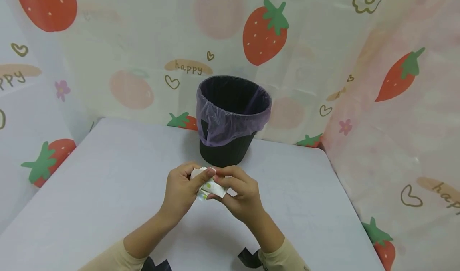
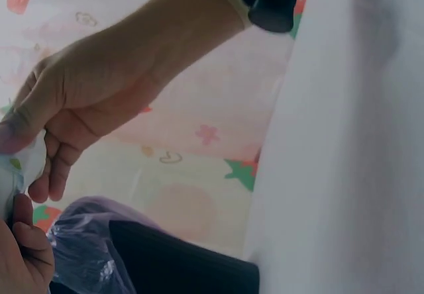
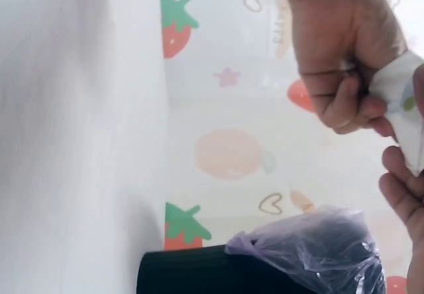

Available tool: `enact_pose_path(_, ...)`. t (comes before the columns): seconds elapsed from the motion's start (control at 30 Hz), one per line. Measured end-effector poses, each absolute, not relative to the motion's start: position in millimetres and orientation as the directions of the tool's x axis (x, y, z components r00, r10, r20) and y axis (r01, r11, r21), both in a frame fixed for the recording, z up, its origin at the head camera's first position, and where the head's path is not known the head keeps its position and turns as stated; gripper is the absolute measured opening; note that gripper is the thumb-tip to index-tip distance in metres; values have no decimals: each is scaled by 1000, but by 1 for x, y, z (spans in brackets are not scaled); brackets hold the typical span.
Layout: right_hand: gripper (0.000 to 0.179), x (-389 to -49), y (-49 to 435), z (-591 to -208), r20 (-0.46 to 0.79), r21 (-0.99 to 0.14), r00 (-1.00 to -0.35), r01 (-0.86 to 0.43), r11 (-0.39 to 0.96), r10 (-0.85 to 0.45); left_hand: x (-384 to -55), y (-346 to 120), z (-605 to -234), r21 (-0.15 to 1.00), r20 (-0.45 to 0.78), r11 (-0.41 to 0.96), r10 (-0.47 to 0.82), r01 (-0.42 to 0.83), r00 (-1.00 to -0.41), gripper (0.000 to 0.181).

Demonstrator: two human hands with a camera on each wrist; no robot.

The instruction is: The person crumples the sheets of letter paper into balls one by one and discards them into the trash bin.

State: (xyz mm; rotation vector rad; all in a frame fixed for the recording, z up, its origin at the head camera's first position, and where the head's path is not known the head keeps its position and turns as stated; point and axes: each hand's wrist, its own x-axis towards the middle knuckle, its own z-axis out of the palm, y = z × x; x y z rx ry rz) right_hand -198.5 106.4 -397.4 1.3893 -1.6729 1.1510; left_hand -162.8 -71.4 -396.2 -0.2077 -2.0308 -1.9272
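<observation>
Both hands hold a small white crumpled piece with green print (image 1: 214, 188) in front of the bin. My left hand (image 1: 181, 191) grips its left side, thumb pressed over the top. The fingers and thumb of my right hand (image 1: 244, 191) pinch its right side. In the right wrist view the white piece (image 3: 401, 102) looks folded to a narrow lower end, with curled left-hand fingers behind it. The left wrist view catches only part of it, at the left edge. Exactly what kind of thing it is, I cannot tell.
A black trash bin (image 1: 226, 153) with a purple plastic liner (image 1: 230, 127) over its rim stands beyond the hands, at the back of the white table (image 1: 118, 175). Strawberry-patterned sheets (image 1: 154, 31) rise behind and beside the table. Dark straps show near both sleeves.
</observation>
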Motion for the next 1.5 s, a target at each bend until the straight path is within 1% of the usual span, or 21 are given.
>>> enact_pose_path(0.07, 35, -197, 108, -396, 865, -329, -305, -944, 9, -399, -164, -73, -397, 921, 383, 123, -124, 369, -915, 13)
enact_pose_path(0.13, 45, -192, 109, -391, 816, -432, -397, -902, 11, -420, -166, -74, -397, 901, 422, 160, -115, 402, -899, 12)
enact_pose_path(0.23, 59, -188, 112, -385, 702, -596, -540, -802, 31, -465, -165, -75, -395, 871, 475, 196, -101, 451, -874, 10)
enact_pose_path(0.3, 63, -184, 113, -381, 617, -692, -622, -721, 45, -482, -164, -75, -392, 843, 520, 216, -93, 493, -849, 12)
enact_pose_path(0.4, 64, -181, 112, -380, 513, -802, -708, -596, 21, -486, -162, -75, -390, 790, 594, 245, -77, 562, -801, 14)
enact_pose_path(0.47, 64, -178, 111, -379, 462, -853, -748, -521, -9, -477, -162, -76, -390, 752, 641, 259, -69, 607, -765, 15)
enact_pose_path(0.53, 67, -177, 110, -379, 405, -899, -781, -436, -48, -476, -162, -76, -389, 718, 679, 264, -65, 644, -731, 17)
enact_pose_path(0.6, 70, -177, 110, -379, 355, -929, -797, -359, -89, -488, -162, -76, -388, 695, 705, 259, -65, 671, -706, 19)
enact_pose_path(0.67, 68, -178, 111, -379, 336, -938, -793, -332, -102, -508, -162, -76, -387, 692, 710, 245, -58, 679, -702, 21)
enact_pose_path(0.77, 64, -179, 115, -378, 368, -916, -755, -395, -73, -543, -162, -78, -385, 714, 684, 231, -26, 661, -729, 22)
enact_pose_path(0.87, 69, -179, 119, -376, 424, -863, -706, -505, -17, -567, -162, -81, -384, 754, 633, 221, 8, 619, -774, 23)
enact_pose_path(0.9, 70, -179, 120, -375, 435, -852, -696, -523, -12, -572, -163, -82, -384, 763, 621, 221, 15, 608, -784, 23)
enact_pose_path(1.0, 65, -179, 119, -376, 467, -836, -680, -547, -32, -565, -163, -83, -385, 768, 615, 215, 18, 604, -788, 25)
enact_pose_path(1.13, 45, -179, 116, -381, 492, -850, -701, -515, -111, -516, -163, -79, -388, 729, 667, 212, -1, 651, -745, 26)
enact_pose_path(1.2, 37, -178, 113, -384, 478, -867, -726, -481, -132, -494, -162, -77, -391, 711, 688, 220, -20, 668, -726, 26)
enact_pose_path(1.27, 31, -176, 110, -386, 454, -885, -762, -448, -130, -463, -162, -76, -393, 711, 687, 238, -33, 662, -726, 24)
enact_pose_path(1.33, 27, -175, 107, -388, 429, -898, -797, -427, -107, -426, -163, -74, -394, 734, 658, 266, -46, 625, -752, 26)
enact_pose_path(1.4, 24, -173, 105, -389, 417, -905, -821, -416, -90, -390, -163, -74, -395, 781, 596, 277, -63, 559, -801, 39)
enact_pose_path(1.43, 23, -172, 103, -389, 414, -907, -831, -412, -87, -372, -164, -74, -395, 808, 559, 270, -72, 523, -826, 47)
enact_pose_path(1.5, 24, -172, 102, -389, 402, -914, -846, -392, -103, -351, -165, -73, -395, 863, 484, 209, -90, 459, -870, 57)
